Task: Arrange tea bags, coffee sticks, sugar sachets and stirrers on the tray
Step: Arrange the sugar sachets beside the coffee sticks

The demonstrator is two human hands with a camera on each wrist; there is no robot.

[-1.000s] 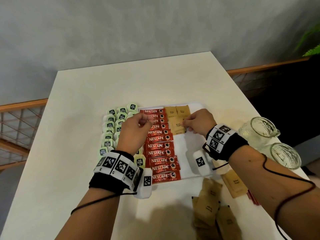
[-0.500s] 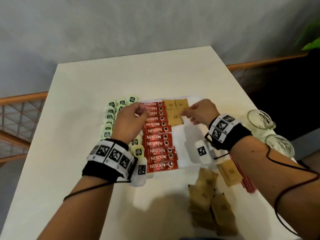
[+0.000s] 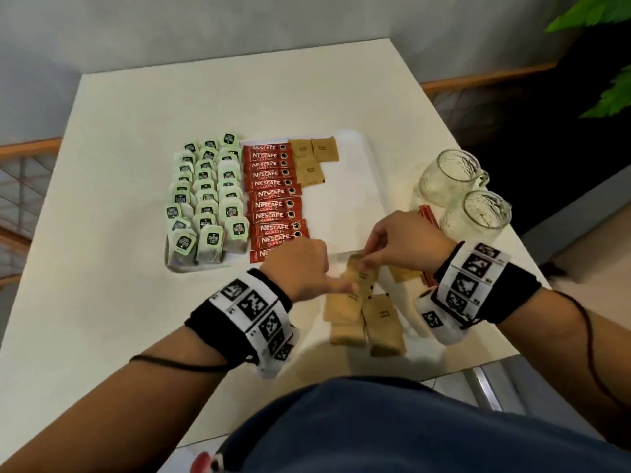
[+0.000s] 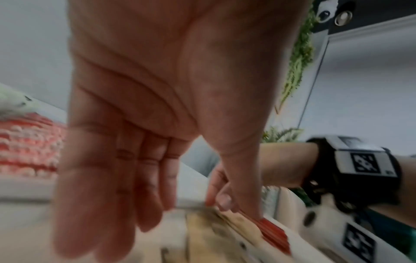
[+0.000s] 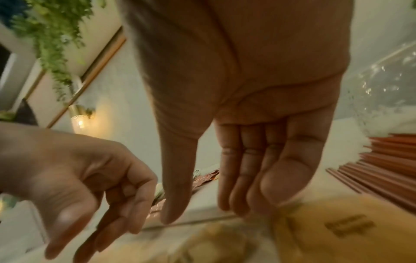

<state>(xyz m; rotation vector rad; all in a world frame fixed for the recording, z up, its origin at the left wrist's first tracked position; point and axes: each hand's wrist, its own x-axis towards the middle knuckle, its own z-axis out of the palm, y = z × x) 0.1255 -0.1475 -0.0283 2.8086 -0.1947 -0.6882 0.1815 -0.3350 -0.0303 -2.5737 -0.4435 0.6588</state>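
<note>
A white tray (image 3: 348, 199) holds green tea bags (image 3: 208, 196) at its left and red coffee sticks (image 3: 273, 199) in a middle column. Three brown sugar sachets (image 3: 310, 158) lie at its far end. A loose pile of sugar sachets (image 3: 368, 312) lies on the table in front of the tray. Both hands hover over this pile. My left hand (image 3: 341, 285) has a finger stretched onto the top sachet. My right hand (image 3: 367, 261) touches that sachet's far end with its fingertips (image 5: 247, 208); thumb and fingers stay apart. Red stirrers (image 3: 428, 213) lie under my right wrist.
Two glass mugs (image 3: 450, 175) stand at the table's right edge, close to my right hand. The pile lies near the table's front edge (image 3: 375, 370). A wooden railing (image 3: 478, 76) runs behind the table, and a green plant (image 3: 597, 15) hangs at the top right.
Both hands have pulled back from the sachets at the tray's far end to the loose pile in front of the tray. The head view has tilted down.
</note>
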